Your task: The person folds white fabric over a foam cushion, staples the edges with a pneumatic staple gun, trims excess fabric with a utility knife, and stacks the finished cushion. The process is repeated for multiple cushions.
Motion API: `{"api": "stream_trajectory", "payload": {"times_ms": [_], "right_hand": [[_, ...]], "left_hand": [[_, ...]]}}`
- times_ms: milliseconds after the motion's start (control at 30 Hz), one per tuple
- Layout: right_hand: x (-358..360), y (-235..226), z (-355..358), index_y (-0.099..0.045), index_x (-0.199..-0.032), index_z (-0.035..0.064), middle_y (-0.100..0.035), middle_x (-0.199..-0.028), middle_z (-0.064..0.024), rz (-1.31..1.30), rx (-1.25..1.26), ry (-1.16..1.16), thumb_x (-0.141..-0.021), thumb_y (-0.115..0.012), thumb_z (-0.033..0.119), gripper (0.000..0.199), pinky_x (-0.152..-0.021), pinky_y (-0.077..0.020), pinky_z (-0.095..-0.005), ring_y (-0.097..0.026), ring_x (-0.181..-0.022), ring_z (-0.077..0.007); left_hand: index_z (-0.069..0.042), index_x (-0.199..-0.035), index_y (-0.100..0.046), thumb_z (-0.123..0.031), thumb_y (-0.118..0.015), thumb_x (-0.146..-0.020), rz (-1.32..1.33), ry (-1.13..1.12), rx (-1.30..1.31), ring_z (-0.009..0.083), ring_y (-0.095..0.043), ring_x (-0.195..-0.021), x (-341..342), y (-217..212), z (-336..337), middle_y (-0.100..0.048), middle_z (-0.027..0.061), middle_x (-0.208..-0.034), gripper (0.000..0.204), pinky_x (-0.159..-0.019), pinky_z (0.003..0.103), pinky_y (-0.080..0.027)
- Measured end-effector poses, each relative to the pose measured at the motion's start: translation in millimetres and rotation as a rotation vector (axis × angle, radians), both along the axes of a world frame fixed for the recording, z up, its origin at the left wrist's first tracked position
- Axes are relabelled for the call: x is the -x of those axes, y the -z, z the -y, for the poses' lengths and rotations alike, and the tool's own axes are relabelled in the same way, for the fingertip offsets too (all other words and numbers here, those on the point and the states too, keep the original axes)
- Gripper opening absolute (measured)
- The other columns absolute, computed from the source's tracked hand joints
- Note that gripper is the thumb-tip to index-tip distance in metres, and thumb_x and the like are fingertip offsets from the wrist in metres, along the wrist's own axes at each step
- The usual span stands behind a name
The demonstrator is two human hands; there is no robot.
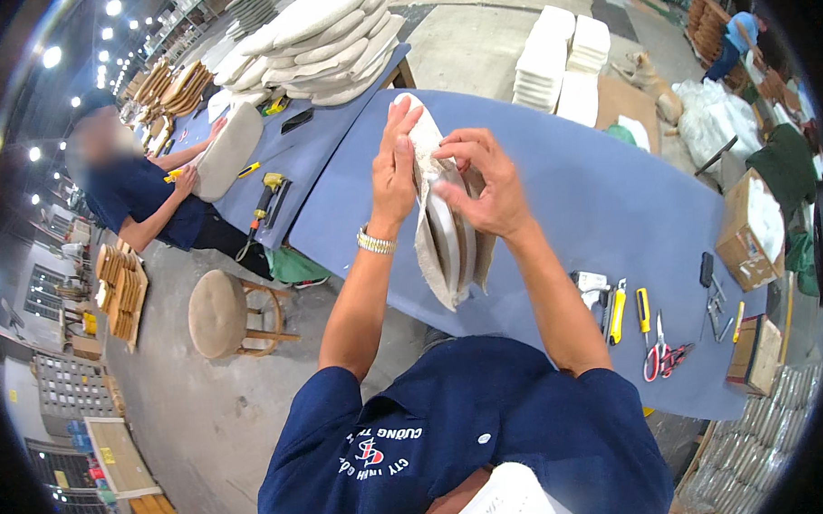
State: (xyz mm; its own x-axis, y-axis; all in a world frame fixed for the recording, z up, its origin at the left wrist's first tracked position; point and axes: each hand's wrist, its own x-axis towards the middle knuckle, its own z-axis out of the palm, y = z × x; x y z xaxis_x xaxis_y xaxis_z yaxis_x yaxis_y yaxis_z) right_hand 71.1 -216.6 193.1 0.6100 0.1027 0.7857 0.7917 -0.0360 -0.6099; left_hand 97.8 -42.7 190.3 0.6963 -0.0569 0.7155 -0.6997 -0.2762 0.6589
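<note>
A beige fabric-covered seat pad (pixel 444 242) stands on edge over the blue table in front of me, with pale and brownish layers showing between its fabric edges. My left hand (pixel 394 171) is closed against its left side, fingers pointing up and thumb at the near edge. At its upper right, my right hand (pixel 486 184) has its fingers bent over the fabric edge, with the thumb inside the fold. The thumb tip is slightly blurred, and whether it pinches anything small is hidden.
On the blue table (pixel 627 213), a yellow utility knife (pixel 617 311), a yellow-handled screwdriver (pixel 644 310) and red-handled scissors (pixel 652 362) lie at right. A pad stack (pixel 331 42) stands far left. A co-worker (pixel 146 176) handles another pad at left, near a nail gun (pixel 266 197) and a round stool (pixel 219 314).
</note>
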Motion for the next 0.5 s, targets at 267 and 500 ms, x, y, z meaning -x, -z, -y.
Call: {"api": "stream_trajectory", "payload": {"times_ms": [267,500], "right_hand": [[-10.7,16.6,2.4,-0.074,-0.106,0.0116,-0.058,-0.105,-0.0041,-0.007,-0.065,0.138,-0.075,-0.089,0.008,0.034,-0.066,-0.0440,-0.0237,-0.049,-0.078,-0.0098],[-12.9,14.1,-7.6,-0.074,-0.098,0.0085,-0.058,-0.104,-0.0061,0.093,-0.009,0.254,-0.077,-0.087,0.006,0.025,-0.071,-0.0488,-0.0290,-0.057,-0.089,-0.0163]], "left_hand": [[0.002,-0.163,-0.016,-0.031,-0.066,-0.097,-0.140,0.152,-0.049,0.0371,-0.027,-0.155,57.3,60.6,16.0,-0.021,0.0259,-0.168,0.089,-0.123,0.044,-0.029],[0.001,-0.144,-0.055,-0.007,-0.050,-0.104,-0.045,-0.088,0.002,0.0372,-0.060,-0.131,39.7,50.4,15.7,-0.060,0.0224,-0.144,0.042,-0.106,0.041,-0.051]]}}
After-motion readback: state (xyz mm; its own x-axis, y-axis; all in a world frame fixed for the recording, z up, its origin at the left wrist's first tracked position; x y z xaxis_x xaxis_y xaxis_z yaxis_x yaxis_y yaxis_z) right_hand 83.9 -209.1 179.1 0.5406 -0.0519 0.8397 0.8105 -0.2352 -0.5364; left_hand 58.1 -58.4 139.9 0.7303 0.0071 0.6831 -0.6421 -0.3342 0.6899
